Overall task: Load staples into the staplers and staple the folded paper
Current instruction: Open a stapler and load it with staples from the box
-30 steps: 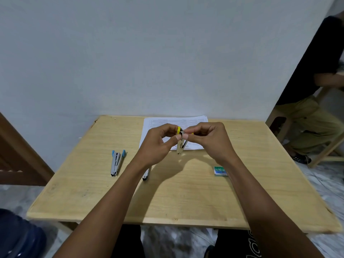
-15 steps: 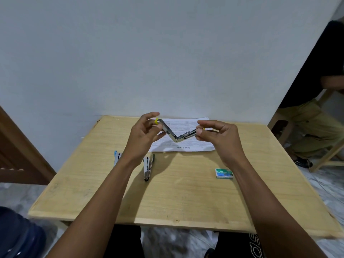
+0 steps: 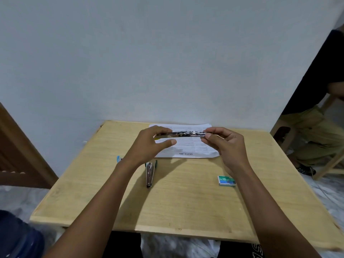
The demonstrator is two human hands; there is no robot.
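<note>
A small metal stapler [image 3: 181, 134] is spread out flat in a straight line, held in the air above the printed paper [image 3: 188, 146]. My left hand [image 3: 149, 144] pinches its left end and my right hand [image 3: 226, 144] pinches its right end. A second stapler [image 3: 150, 173] with a green tip lies on the wooden table [image 3: 186, 202] below my left wrist. A third one with a blue tip [image 3: 118, 159] is mostly hidden behind my left forearm. A green staple box [image 3: 226, 180] lies on the table beside my right forearm.
A white wall stands right behind the table's far edge. Another person [image 3: 320, 116] sits on a wooden chair at the right. A wooden panel [image 3: 16, 151] is at the left and a blue object [image 3: 16, 237] sits low at the left corner.
The stapler went from nearly folded to a V shape to fully flat. My hands moved apart and up toward the far side of the table.
</note>
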